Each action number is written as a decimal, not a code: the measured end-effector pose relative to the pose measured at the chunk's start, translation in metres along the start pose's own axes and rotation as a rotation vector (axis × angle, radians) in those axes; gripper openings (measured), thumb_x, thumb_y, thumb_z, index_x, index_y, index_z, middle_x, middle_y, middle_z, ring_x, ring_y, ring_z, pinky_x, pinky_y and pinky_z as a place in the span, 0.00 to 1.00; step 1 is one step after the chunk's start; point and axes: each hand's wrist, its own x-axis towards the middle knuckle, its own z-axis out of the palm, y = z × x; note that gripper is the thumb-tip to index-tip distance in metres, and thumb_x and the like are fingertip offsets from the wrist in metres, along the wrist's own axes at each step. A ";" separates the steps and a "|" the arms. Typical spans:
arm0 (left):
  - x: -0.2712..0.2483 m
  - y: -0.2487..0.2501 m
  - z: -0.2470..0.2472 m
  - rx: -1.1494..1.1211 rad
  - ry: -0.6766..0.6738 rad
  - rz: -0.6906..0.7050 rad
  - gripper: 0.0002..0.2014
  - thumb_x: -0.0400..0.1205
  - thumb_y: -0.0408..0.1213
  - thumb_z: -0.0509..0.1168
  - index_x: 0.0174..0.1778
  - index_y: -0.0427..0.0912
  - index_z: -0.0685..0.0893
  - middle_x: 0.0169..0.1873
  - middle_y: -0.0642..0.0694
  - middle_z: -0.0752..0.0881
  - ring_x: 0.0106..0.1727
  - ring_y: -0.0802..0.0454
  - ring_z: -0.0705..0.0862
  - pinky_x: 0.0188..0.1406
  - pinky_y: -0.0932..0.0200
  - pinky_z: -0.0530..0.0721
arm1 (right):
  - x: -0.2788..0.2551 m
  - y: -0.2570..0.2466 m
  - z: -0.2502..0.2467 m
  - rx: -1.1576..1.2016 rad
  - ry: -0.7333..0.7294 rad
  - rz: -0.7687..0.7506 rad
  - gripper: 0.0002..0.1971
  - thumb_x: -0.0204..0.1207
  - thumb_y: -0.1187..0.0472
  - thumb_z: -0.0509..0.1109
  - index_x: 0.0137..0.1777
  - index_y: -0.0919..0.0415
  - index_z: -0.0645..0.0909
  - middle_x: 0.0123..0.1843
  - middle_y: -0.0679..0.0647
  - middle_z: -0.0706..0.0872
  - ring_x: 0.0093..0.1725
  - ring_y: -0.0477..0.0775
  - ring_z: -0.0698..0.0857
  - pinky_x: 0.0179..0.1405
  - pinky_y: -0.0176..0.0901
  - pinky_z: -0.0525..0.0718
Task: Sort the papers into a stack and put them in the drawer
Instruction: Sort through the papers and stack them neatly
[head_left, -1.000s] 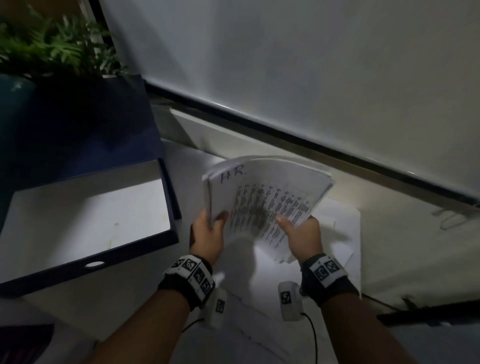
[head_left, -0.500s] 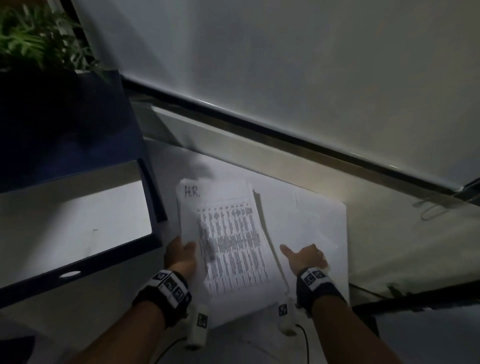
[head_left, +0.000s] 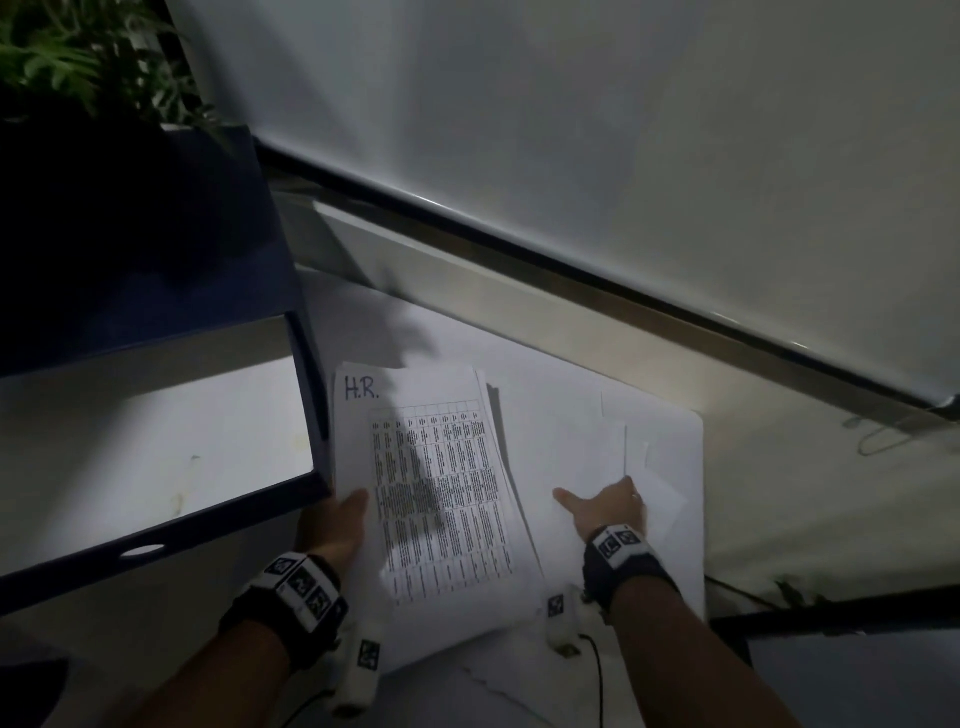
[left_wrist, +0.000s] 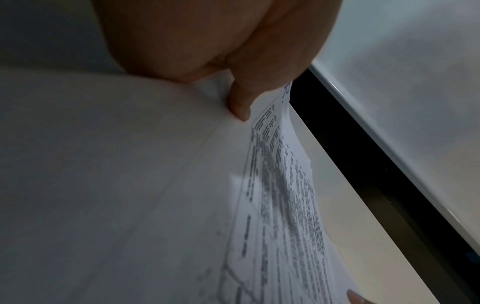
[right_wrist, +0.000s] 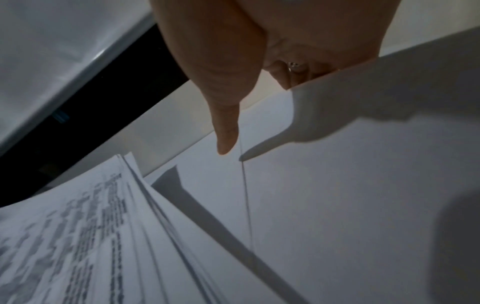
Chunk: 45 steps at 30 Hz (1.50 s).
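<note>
L hand (head_left: 332, 525) grip: thumb on top of the printed stack (head_left: 441, 488) at its near-left edge, fingers tucked under, so the sheets are pinched. In the L wrist view the thumb (left_wrist: 240, 102) presses the top sheet while the stack's edge curls up beside it. R hand (head_left: 605, 506) grip: thumb stuck out toward the stack, fingers hidden under a loose white sheet (head_left: 660, 488); R wrist view shows the fingers (right_wrist: 291, 74) curled round that sheet's edge, w/ a ring on one.

Stack lies between the two grips, top page marked "H.R." over a printed table, sheets fanned slightly on the R side. Under and R of it, more blank papers (head_left: 566, 431) spread flat, overlapping.

Drawer (head_left: 156, 457): just L of the L grip, pulled open, dark blue walls, pale bare floor inside, oval finger-slot in the front panel. Stack's L edge sits right by the drawer's corner; touching or not, can't tell.

Surface: pale, smooth, dimly lit, hard shadows from the hands. Beyond the grips a low pale ledge (head_left: 467, 280), then a dark strip and a big white wall panel (head_left: 571, 130). Far L, above the dark blue cabinet, green plant (head_left: 88, 57). Far R, thin wire clip (head_left: 878, 436) on the surface.
</note>
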 end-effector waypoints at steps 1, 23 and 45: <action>0.001 -0.001 -0.001 0.011 0.002 -0.001 0.22 0.82 0.41 0.65 0.68 0.31 0.81 0.65 0.33 0.84 0.67 0.37 0.82 0.68 0.49 0.77 | -0.004 -0.006 0.000 0.015 -0.013 -0.011 0.65 0.62 0.35 0.81 0.86 0.68 0.47 0.86 0.63 0.60 0.83 0.64 0.63 0.80 0.57 0.65; -0.006 0.001 -0.016 0.068 0.028 0.022 0.21 0.85 0.40 0.62 0.65 0.25 0.81 0.67 0.30 0.81 0.71 0.36 0.78 0.73 0.49 0.72 | -0.036 -0.036 0.008 0.028 0.084 0.076 0.38 0.66 0.46 0.81 0.74 0.57 0.71 0.74 0.61 0.76 0.70 0.69 0.76 0.65 0.64 0.79; -0.006 -0.007 -0.025 0.076 -0.058 0.043 0.17 0.86 0.37 0.60 0.60 0.27 0.84 0.62 0.31 0.85 0.66 0.37 0.82 0.66 0.52 0.76 | -0.006 -0.016 0.008 0.182 0.019 -0.066 0.22 0.70 0.62 0.82 0.61 0.69 0.81 0.60 0.63 0.88 0.52 0.63 0.86 0.48 0.43 0.82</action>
